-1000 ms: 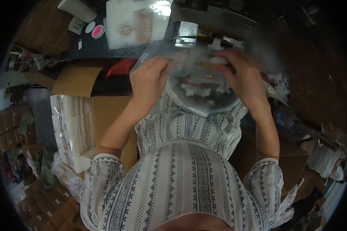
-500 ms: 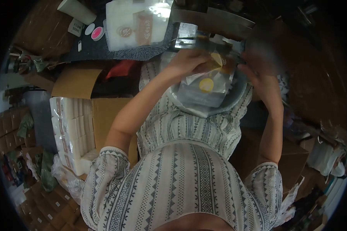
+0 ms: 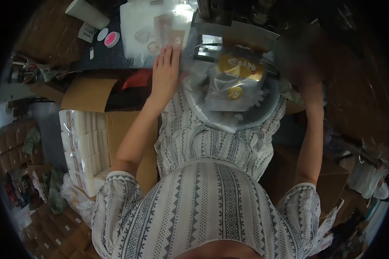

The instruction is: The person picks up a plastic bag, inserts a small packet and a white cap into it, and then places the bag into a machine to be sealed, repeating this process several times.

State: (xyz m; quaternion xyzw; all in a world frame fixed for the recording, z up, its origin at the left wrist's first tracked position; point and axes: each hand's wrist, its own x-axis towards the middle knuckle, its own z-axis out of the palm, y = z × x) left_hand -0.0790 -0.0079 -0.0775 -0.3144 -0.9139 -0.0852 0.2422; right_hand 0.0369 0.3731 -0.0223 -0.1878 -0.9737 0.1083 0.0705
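Note:
My left hand (image 3: 165, 77) lies with fingers stretched out on the near edge of a stack of printed plastic bags (image 3: 136, 43) at the top of the view. My right hand (image 3: 311, 88) is off to the right, dark and smeared, so its fingers cannot be made out. Between my hands, a clear plastic bag with gold print (image 3: 218, 97) hangs or lies over a plastic-lined basin (image 3: 272, 110) on my lap. Neither hand touches that bag. Its upper end is close to a dark metal machine (image 3: 250, 29).
A pink round tin (image 3: 111, 39), a white lid (image 3: 102, 34) and a white cup (image 3: 87, 14) are on the table's left side. Below stands an open carton (image 3: 132, 129) beside wrapped white packs (image 3: 84, 146). Another carton (image 3: 320, 181) is at the right.
My left hand has left the gold-printed bag and moved up-left onto the stack. My right hand has drawn away to the right. The gold-printed bag is now in full sight over the basin.

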